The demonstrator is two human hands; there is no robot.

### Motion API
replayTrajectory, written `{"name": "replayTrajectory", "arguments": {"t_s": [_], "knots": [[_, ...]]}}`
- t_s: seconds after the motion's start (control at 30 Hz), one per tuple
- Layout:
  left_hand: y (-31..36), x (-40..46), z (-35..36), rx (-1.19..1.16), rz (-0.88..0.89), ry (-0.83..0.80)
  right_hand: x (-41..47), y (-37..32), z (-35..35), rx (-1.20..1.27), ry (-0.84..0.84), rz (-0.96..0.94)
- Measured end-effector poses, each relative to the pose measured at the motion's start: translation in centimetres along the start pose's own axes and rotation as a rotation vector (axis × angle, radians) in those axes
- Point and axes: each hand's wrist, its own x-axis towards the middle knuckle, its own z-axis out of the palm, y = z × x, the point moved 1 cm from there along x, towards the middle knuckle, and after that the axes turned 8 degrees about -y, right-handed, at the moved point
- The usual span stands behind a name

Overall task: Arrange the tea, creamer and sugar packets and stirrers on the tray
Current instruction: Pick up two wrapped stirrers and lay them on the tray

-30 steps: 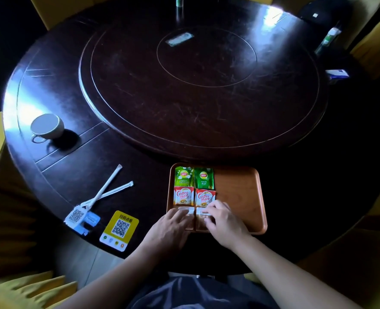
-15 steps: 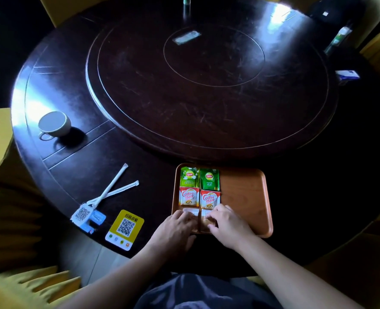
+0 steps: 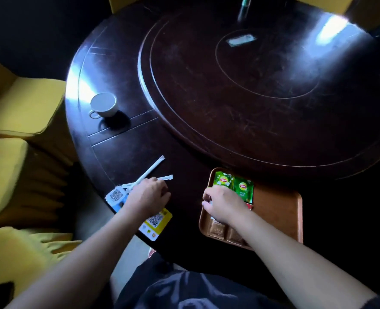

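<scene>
An orange-brown tray [image 3: 280, 210] lies at the near table edge. In its left part sit two green tea packets [image 3: 233, 185], with two brown sugar packets [image 3: 224, 233] at the near end. My right hand [image 3: 225, 205] hovers between them with loosely curled fingers and nothing visible in it. It hides the creamer packets except a red sliver [image 3: 249, 206]. Two white wrapped stirrers [image 3: 151, 168] lie crossed on the table left of the tray. My left hand [image 3: 147, 196] rests on their crossing with its fingers bent down. Whether it grips them is hidden.
A white cup [image 3: 103, 104] stands far left on the table. A white-blue QR tag [image 3: 115, 196] and a yellow QR card [image 3: 156, 221] lie by my left hand. The raised turntable [image 3: 262, 90] fills the table's middle. Yellow chairs [image 3: 17, 112] stand left.
My left hand left the tray and moved left onto the stirrers. My right hand shifted up the tray, uncovering the sugar packets and covering the creamers. The camera swung left.
</scene>
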Motion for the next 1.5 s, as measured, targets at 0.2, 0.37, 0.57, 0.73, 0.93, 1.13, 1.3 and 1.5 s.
{"name": "replayTrajectory", "arguments": {"t_s": [0.2,0.37,0.57,0.73,0.93,1.13,1.3,1.5], "knots": [[-5.8,1.2,-1.8,-0.102,-0.244,0.091,5.5,-6.0,0.3,-0.135,-0.074,-0.114],[-8.0,2.7,-1.9,-0.108,-0.251,0.06,9.0,-10.0,1.6,-0.234,-0.036,-0.21],[-8.8,4.0,-1.7,-0.077,-0.163,0.055,11.2,-12.2,3.0,-0.37,0.006,-0.277],[-9.3,4.7,-2.2,-0.106,-0.088,-0.012,11.3,-12.8,3.1,-0.427,0.033,-0.277],[-9.4,5.1,-2.8,-0.12,-0.082,-0.024,11.8,-13.9,3.2,-0.423,0.039,-0.241],[-9.8,4.5,-3.3,-0.226,-0.163,-0.009,10.9,-12.8,4.4,-0.359,-0.02,-0.257],[-8.4,2.8,-3.2,-0.312,-0.255,0.092,8.7,-10.5,3.3,-0.054,-0.031,-0.069],[-1.4,1.4,-1.8,-0.615,-0.358,0.115,3.1,-3.5,0.8,0.473,0.051,0.211]]}}
